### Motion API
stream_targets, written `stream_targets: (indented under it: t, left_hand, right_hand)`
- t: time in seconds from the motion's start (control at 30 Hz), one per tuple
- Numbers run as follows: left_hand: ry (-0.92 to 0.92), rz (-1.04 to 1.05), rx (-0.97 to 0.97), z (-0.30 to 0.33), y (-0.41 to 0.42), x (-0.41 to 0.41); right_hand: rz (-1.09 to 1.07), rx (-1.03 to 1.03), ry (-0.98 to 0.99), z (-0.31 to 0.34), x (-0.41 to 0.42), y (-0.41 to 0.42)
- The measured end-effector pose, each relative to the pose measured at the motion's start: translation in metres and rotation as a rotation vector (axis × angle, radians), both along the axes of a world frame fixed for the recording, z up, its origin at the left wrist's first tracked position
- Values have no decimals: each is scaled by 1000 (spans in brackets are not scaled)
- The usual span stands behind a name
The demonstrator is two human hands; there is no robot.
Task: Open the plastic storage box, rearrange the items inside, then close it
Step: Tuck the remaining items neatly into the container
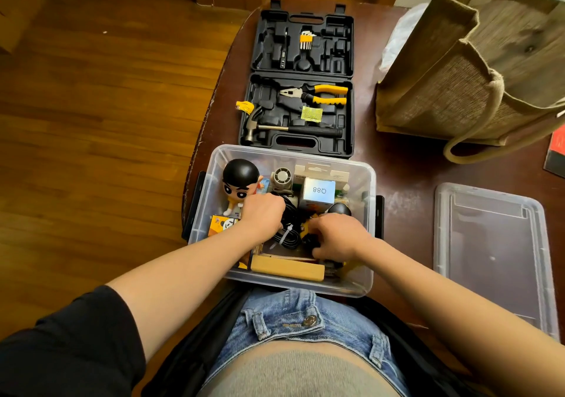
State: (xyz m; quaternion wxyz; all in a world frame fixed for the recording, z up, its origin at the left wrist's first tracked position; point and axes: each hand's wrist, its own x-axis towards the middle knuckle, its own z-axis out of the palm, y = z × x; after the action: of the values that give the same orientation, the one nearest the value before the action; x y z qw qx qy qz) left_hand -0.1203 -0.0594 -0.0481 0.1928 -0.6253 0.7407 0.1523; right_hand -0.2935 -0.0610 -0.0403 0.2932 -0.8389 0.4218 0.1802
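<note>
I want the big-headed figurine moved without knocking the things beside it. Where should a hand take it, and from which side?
Probably by the head: the figurine stands in the box's far left corner, and its round black head is the highest, most exposed part. Come from above, fingers across the head's sides. Its body is small and partly behind the left hand, with an orange box close beside it.

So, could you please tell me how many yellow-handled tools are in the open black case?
1: the pliers in the case's near half; the hex key set opposite has only a yellow holder.
</note>
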Motion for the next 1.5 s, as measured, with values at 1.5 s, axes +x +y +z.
stream_targets:
  t: [1.5]
  left_hand:
    - [228, 37, 296, 14, 8, 37]
  right_hand:
    - [-189, 141, 201, -25, 35, 7]
